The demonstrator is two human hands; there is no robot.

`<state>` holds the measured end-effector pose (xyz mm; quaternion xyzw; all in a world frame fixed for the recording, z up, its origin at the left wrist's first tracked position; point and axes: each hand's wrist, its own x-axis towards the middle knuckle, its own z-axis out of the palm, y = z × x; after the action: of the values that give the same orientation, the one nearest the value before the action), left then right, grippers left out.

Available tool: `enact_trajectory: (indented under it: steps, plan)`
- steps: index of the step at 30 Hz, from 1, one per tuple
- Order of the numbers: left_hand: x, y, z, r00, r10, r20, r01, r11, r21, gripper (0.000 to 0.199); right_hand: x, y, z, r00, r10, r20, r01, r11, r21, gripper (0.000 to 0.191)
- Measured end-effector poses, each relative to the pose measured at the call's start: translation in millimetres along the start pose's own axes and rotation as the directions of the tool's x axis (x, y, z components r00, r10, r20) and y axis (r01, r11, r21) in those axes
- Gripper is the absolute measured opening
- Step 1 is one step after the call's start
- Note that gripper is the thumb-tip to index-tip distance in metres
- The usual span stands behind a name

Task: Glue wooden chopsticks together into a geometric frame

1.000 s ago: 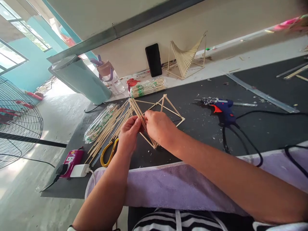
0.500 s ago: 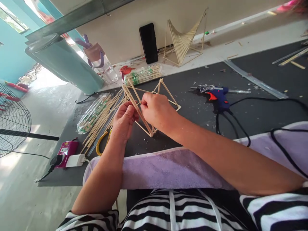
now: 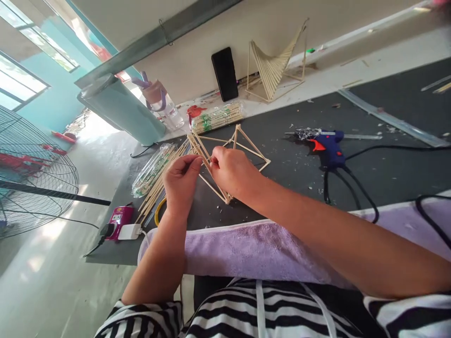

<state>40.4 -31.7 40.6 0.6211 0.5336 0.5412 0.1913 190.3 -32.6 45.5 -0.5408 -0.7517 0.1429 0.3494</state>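
A small frame of thin wooden sticks (image 3: 215,187) stands on the dark tabletop between my hands, its corners joined in triangles. My right hand (image 3: 232,171) is closed at its slanted sticks, fingertips curled against them; what exactly they pinch is partly hidden. Just left of the same sticks, my left hand (image 3: 181,180) has thumb and forefinger pressed together; anything between them is too small to make out. Loose bamboo sticks (image 3: 155,193) lie beside my left wrist, partly over a yellow handle (image 3: 159,212). A blue glue gun (image 3: 333,149) rests to the right.
Behind stand a finished-looking stick model with a curved surface (image 3: 273,70), a black phone (image 3: 225,74), a water bottle (image 3: 169,110) and a pale blue cylinder (image 3: 123,112). Packaged sticks (image 3: 218,117), a magenta power adapter (image 3: 120,220), a black cord (image 3: 391,149) and a purple towel (image 3: 239,249) lie around.
My left hand has drawn slightly back from the slanted sticks, its thumb and forefinger now pinched together. My right hand stays at the frame. The whole view has shifted a little.
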Motion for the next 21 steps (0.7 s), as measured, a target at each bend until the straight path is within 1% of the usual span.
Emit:
enact_trajectory:
  steps: [3,5,8,11,14,16,19,21]
  plan:
    - [6,18,3.4,0.998,-0.032,0.063,0.024,0.993,0.118,0.014,0,-2,-2,1.000,-0.011,0.006,0.010,1.000,0.022,0.021]
    - [10,25,5.8,0.996,-0.058,0.067,0.047,0.987,0.155,0.014,0,-3,-3,1.000,-0.024,-0.002,0.024,0.999,0.029,0.021]
    - [16,26,9.0,0.994,-0.089,0.057,0.082,0.991,0.110,0.012,2,-2,-5,0.999,-0.032,-0.005,0.033,0.999,0.041,0.022]
    - [17,22,11.1,0.994,-0.092,0.060,0.091,0.996,0.025,0.011,0,3,-14,0.999,-0.014,0.030,0.012,0.998,0.065,0.022]
    - [17,21,12.5,0.995,-0.083,0.064,0.085,0.996,-0.031,0.008,-8,13,-28,0.996,0.060,0.069,-0.066,0.995,0.080,0.018]
    - [18,21,13.5,0.995,-0.074,0.064,0.077,0.996,-0.052,0.007,-15,22,-34,0.986,0.121,0.111,-0.133,0.985,0.106,0.014]
    - [18,19,15.9,0.995,-0.063,0.076,0.068,0.995,-0.067,0.010,-23,35,-30,0.959,0.208,0.195,-0.243,0.954,0.178,0.008]
    - [18,15,17.5,0.995,-0.059,0.084,0.066,0.995,-0.076,0.011,-27,42,-23,0.924,0.266,0.274,-0.337,0.905,0.260,0.006]
